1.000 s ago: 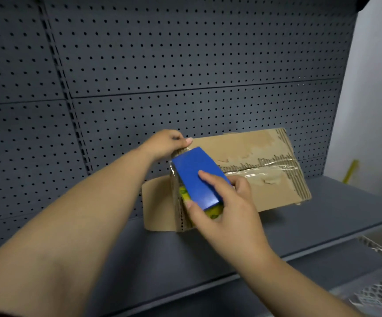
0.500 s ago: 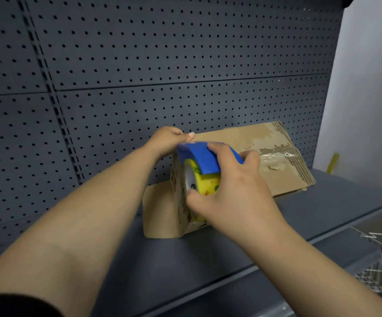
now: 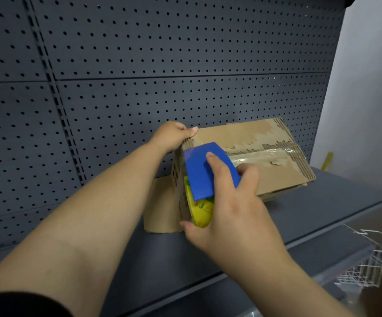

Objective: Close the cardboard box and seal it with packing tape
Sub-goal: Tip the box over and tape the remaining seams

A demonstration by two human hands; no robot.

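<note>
A worn brown cardboard box lies on the dark grey shelf, its top flaps down with a strip of clear tape along the seam. My left hand grips the box's near top-left corner. My right hand holds a tape dispenser with a blue guard and a yellow roll, pressed against the box's near end face at its top edge. One loose flap sticks out from the left end, resting on the shelf.
A dark perforated back panel rises right behind the box. A pale wall stands to the right with a yellow object leaning low on it. A white wire basket hangs below the shelf edge at the lower right.
My right hand has tipped the tape dispenser over the box's near top edge and brought it down the end face. My left hand stays on the corner. The camera view shifted slightly.
</note>
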